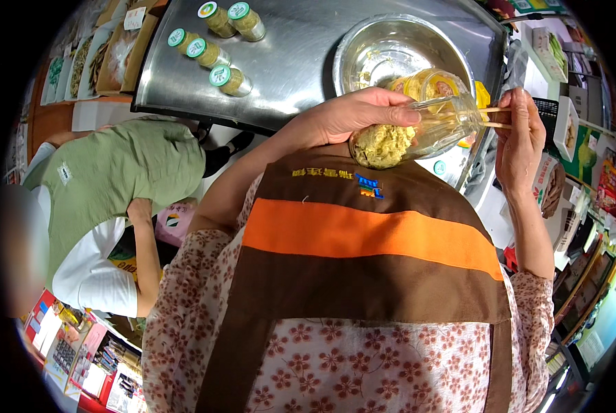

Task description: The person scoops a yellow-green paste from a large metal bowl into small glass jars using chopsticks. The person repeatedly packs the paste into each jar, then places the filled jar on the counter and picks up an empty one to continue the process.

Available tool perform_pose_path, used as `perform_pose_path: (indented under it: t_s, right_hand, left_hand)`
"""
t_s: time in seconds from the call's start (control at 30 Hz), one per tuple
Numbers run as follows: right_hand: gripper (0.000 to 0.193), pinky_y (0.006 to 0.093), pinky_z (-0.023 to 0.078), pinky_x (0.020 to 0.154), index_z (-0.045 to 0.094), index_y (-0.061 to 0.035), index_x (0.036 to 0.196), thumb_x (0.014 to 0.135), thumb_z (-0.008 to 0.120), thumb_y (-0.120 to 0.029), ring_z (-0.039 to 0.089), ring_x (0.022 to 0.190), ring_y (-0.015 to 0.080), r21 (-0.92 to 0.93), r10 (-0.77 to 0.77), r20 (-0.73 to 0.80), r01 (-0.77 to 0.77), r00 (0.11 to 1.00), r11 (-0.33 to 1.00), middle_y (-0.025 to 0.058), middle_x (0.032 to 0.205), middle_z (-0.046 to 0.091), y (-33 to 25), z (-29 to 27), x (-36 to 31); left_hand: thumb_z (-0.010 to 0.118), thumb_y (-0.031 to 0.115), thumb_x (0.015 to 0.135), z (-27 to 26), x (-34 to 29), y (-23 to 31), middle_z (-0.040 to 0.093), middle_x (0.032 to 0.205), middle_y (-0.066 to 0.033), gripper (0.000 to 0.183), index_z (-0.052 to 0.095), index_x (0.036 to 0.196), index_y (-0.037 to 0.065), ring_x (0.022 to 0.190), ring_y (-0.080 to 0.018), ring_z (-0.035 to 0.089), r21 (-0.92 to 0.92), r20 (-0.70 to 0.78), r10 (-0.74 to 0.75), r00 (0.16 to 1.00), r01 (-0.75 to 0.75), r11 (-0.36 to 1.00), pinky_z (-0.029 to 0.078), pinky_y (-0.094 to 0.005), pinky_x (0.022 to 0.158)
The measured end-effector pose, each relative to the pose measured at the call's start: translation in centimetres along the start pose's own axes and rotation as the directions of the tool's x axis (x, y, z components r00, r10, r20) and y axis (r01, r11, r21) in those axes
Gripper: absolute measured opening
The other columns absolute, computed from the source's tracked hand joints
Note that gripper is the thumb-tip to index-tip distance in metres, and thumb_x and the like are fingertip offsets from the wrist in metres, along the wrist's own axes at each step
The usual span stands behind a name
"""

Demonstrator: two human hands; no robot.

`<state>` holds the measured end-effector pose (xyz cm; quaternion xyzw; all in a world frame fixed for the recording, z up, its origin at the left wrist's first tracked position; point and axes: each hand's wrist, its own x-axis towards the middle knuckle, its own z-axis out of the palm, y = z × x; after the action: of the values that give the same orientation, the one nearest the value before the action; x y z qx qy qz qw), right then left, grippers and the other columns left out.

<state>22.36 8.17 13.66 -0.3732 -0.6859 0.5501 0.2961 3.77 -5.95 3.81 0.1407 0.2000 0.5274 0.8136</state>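
Observation:
My left hand (366, 113) is wrapped around a clear glass jar (445, 134), which lies tilted on its side above my brown apron. A clump of pale yellow, shredded-looking food (383, 145) fills the jar's bottom end, and the mouth faces right. My right hand (520, 134) pinches a pair of wooden chopsticks (496, 125) that reach in through the mouth. Just beyond the jar stands a big steel bowl (346, 51) with yellow smears inside. Another glass container with yellow contents (425, 84) shows partly behind the held jar.
Several filled jars with green-and-white lids, one of them nearest me (229, 80), stand on the steel table (287, 65). A person in a green apron (125, 158) bends down at my left. Boxes of dried goods (118, 58) sit at the upper left; packaged goods (607, 182) line the right.

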Motion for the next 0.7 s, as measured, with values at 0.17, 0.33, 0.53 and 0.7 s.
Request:
perform_pose_path:
  t_s: [0.17,0.33,0.53,0.7]
  right_hand:
    - [0.032,0.0184,0.025,0.052,0.057,-0.0091,0.084,0.097,0.049,-0.037,0.034,0.058,0.0019,0.007,0.172,0.261,-0.180,0.950,0.984,-0.0059,0.068,0.046,0.8,-0.4,2.0]
    - [0.028,0.0187,0.026,0.057,0.060,-0.0069,0.088,0.097,0.049,-0.032,0.036,0.064,0.0028,0.039,-0.049,0.059,0.047,0.997,0.998,-0.0033,0.078,0.049,-0.5,-1.4,3.2]
    - [0.030,0.0199,0.026,0.057,0.055,-0.0049,0.083,0.099,0.046,-0.028,0.032,0.063,0.0043,0.191,-0.044,0.172,0.010,0.984,0.982,-0.0029,0.073,0.043,-0.4,-2.5,2.5]
    - [0.032,0.0187,0.024,0.053,0.053,-0.0058,0.081,0.100,0.044,-0.030,0.031,0.058,0.0029,0.046,-0.048,0.218,0.039,0.975,0.998,-0.0046,0.071,0.042,-0.2,-0.9,1.9]
  left_hand:
    - [0.057,0.012,0.091,-0.4,0.5,-0.3,0.061,0.110,-0.0160,0.040,0.044,0.124,-0.008,0.097,-0.0172,0.064,-0.018,0.047,-0.006,0.999,0.007,1.000,0.054,-0.0266,0.083]
    - [0.057,0.011,0.091,-0.6,0.5,-0.1,0.061,0.111,-0.0161,0.041,0.043,0.125,-0.008,0.098,-0.0184,0.064,0.024,0.057,0.021,0.998,-0.022,0.999,0.054,-0.0276,0.085]
    - [0.057,0.011,0.091,-0.3,0.6,-0.1,0.059,0.114,-0.0170,0.044,0.041,0.126,-0.009,0.100,-0.0197,0.063,-0.006,0.043,0.024,0.999,-0.023,1.000,0.053,-0.0283,0.087]
    - [0.058,0.012,0.091,-0.8,0.7,-0.5,0.058,0.117,-0.0164,0.046,0.041,0.127,-0.009,0.100,-0.0186,0.063,-0.007,0.075,0.011,0.997,-0.011,1.000,0.052,-0.0272,0.088]
